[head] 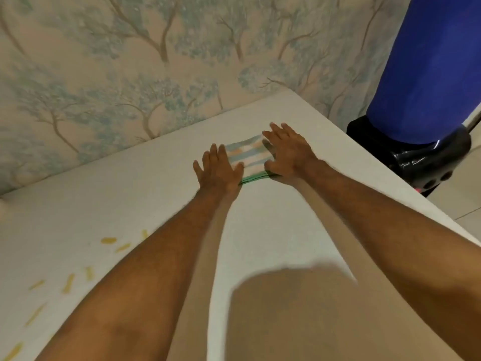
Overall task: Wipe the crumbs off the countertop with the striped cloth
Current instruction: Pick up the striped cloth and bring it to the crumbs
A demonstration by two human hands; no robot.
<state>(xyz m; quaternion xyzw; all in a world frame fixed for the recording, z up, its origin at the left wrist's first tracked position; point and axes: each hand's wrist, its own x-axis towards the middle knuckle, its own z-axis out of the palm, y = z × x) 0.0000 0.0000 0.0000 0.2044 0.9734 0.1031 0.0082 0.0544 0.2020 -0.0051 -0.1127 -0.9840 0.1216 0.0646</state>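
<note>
The striped cloth (248,157), folded with pale green, white and orange bands, lies flat on the white countertop (117,194) near its far right corner. My left hand (218,170) rests flat on the cloth's left edge with fingers spread. My right hand (289,152) presses flat on its right edge, fingers also apart. Neither hand grips the cloth. Yellow crumbs (69,282) lie scattered on the counter at the lower left, well away from the cloth.
A wall with tree-patterned wallpaper (130,61) borders the counter's far side. Past the right edge stands a blue cylinder on a black base (426,152) on a tiled floor. The counter's right edge runs diagonally close to my right arm.
</note>
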